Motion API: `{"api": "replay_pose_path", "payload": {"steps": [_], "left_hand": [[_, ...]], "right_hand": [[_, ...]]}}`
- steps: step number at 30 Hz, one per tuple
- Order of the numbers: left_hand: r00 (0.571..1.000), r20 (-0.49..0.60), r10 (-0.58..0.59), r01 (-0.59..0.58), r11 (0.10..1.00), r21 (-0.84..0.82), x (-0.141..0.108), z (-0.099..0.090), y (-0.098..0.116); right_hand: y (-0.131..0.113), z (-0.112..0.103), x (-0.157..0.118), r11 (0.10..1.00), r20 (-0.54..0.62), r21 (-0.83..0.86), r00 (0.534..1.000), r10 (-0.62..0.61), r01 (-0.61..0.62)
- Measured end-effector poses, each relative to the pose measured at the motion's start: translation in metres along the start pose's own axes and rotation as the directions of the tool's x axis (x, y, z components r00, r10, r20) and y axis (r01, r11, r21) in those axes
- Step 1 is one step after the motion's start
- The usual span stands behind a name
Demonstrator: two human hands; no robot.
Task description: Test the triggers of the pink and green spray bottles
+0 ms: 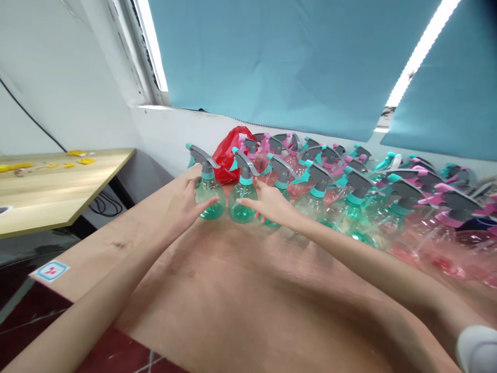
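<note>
My left hand (pixel 189 201) is closed around the side of the leftmost green spray bottle (pixel 213 206), thumb across its front and fingers partly hidden behind. This bottle stands upright on the brown table, its grey and teal trigger head facing left. Just to its right is a second green spray bottle (pixel 240 211), gripped by my right hand (pixel 272 203) with the thumb on its front and the other fingers at its right side. A third green spray bottle (pixel 280 192) stands directly behind my right hand, partly covered by it.
Several more green and pink spray bottles (pixel 351 204) crowd the right and back of the brown table (pixel 217 295). A red plastic bag (pixel 229 155) lies behind the left bottles. Further left stands a light wooden desk (pixel 77 186) with small yellow pieces. Blue sheeting (pixel 272 67) hangs behind.
</note>
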State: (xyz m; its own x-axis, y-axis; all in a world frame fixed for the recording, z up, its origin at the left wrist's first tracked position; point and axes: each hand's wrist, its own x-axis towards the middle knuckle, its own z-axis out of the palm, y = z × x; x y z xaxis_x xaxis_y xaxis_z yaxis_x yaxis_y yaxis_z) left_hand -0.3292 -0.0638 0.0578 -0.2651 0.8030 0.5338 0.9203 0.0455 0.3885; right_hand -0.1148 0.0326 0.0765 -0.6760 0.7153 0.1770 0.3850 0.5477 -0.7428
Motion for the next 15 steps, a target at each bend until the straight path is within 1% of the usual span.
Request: {"api": "replay_pose_path", "payload": {"steps": [5, 10, 15], "left_hand": [[0.999, -0.040, 0.028, -0.029, 0.999, -0.019, 0.001, 0.006, -0.004], [1.000, -0.020, 0.023, -0.023, 1.000, -0.018, 0.001, 0.009, -0.004], [1.000, -0.026, 0.007, -0.008, 0.999, -0.051, 0.003, 0.014, -0.005]], "right_hand": [[-0.002, 0.007, 0.006, 1.000, -0.006, 0.023, 1.000, -0.004, 0.004], [-0.002, 0.009, 0.005, 1.000, -0.014, 0.029, 1.000, -0.006, 0.006], [-0.002, 0.008, 0.002, 1.000, -0.020, 0.017, 1.000, -0.008, 0.008]]}}
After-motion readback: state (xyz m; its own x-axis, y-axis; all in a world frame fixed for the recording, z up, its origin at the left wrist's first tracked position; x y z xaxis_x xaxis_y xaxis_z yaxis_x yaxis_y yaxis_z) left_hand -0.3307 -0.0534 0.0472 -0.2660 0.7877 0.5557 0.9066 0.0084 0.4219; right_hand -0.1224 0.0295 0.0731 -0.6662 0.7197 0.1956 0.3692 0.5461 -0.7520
